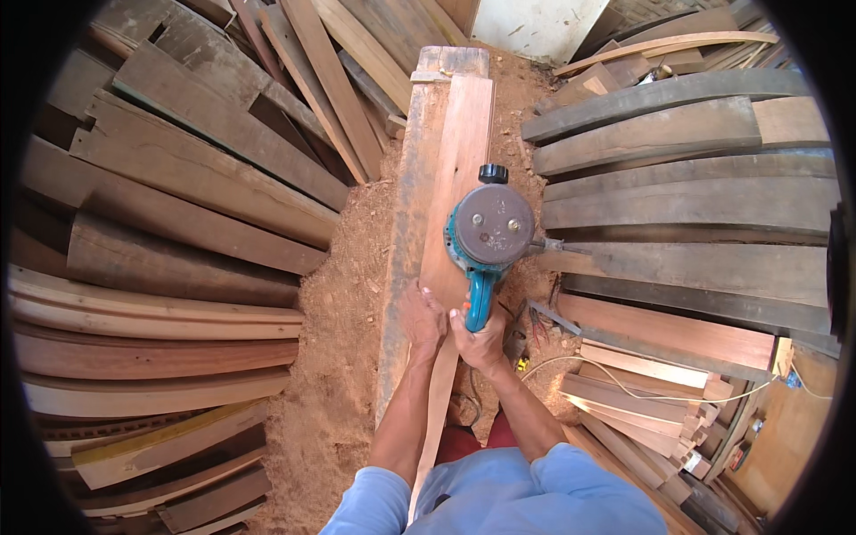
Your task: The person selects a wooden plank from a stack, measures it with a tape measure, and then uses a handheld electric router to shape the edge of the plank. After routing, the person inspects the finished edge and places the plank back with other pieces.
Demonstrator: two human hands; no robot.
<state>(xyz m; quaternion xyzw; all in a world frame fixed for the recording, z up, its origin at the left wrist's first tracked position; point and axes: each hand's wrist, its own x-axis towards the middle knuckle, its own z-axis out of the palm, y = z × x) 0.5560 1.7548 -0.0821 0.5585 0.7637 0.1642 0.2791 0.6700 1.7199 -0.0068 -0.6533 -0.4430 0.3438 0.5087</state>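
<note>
A teal electric hand planer (489,228) with a round grey side cover and a black front knob rests on a long reddish plank (464,134). The plank lies lengthwise on a grey weathered beam (403,223) that runs away from me. My right hand (481,339) grips the planer's teal rear handle. Just to its left, my left hand (421,316) presses down on the plank, fingers curled on the wood. Both forearms come up from the lower edge, out of light blue sleeves.
Stacks of long grey and brown planks (178,214) lie to the left, and curved boards (687,205) are piled to the right. Sawdust (334,357) covers the ground beside the beam. A pale power cable (624,388) trails over short reddish offcuts at lower right.
</note>
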